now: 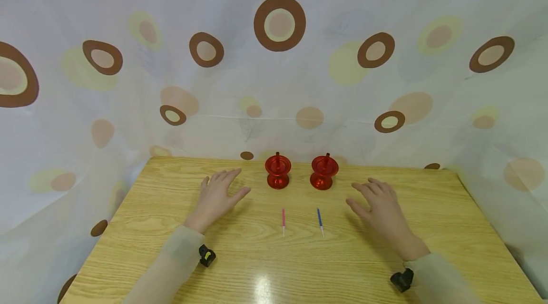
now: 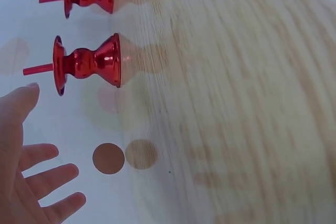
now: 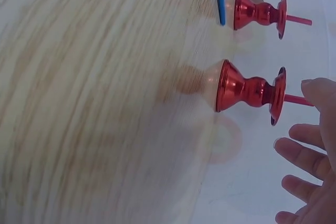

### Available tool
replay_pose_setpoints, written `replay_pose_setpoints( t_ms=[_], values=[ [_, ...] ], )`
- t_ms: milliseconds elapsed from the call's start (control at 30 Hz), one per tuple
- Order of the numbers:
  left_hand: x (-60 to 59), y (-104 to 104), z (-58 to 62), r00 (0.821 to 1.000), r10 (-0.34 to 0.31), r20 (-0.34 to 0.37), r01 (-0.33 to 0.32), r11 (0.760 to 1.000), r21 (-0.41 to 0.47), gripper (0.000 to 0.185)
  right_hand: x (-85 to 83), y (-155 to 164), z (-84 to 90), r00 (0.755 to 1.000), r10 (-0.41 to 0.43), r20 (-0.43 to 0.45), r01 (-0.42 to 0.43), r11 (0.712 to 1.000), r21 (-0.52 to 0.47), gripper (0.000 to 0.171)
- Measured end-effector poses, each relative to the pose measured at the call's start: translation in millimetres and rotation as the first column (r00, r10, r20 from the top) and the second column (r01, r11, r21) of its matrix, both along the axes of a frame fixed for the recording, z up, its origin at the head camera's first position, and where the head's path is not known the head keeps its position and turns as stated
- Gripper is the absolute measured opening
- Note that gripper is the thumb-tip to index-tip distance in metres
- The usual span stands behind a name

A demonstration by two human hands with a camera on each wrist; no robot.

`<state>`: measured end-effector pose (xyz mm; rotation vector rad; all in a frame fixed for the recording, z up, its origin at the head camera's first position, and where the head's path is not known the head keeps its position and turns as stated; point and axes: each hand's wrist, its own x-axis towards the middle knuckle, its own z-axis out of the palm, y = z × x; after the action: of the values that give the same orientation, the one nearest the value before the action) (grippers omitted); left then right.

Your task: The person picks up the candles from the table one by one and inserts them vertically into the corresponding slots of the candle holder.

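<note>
Holds left hand (image 1: pixel 216 201) and right hand (image 1: pixel 383 213) well apart over the wood-grain tabletop (image 1: pixel 351 266), with fingers loosely spread and nothing gripped in either. Has two upright red holders in the gap between the hands: the left candle holder (image 1: pixel 278 171) nearer the left fingertips, the right candle holder (image 1: pixel 324 171) nearer the right ones. Has, closer to the body than those fingertips, a pink candle (image 1: pixel 283 217) toward the left hand and a blue candle (image 1: pixel 319 218) toward the right, both lying flat with white ends facing the body. Touches none of these. Seems poised at a ready stage, with neither candle lifted yet. To pick one up, would need to draw a hand inward and back, lower it, and pinch lightly with thumb and forefinger.
</note>
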<state>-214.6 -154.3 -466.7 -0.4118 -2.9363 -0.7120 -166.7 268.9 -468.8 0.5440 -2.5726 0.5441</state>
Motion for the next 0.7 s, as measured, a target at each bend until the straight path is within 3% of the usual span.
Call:
replay_pose_setpoints(
  t_ms=[700],
  values=[
    [-5.6, 8.2, -3.5, 0.999, -0.030, -0.016, 0.031, 0.997, 0.072, 0.066, 0.0, -29.6, -1.0, 0.998, 0.064, 0.006, -0.064, 0.997, -0.047, 0.032]
  ],
)
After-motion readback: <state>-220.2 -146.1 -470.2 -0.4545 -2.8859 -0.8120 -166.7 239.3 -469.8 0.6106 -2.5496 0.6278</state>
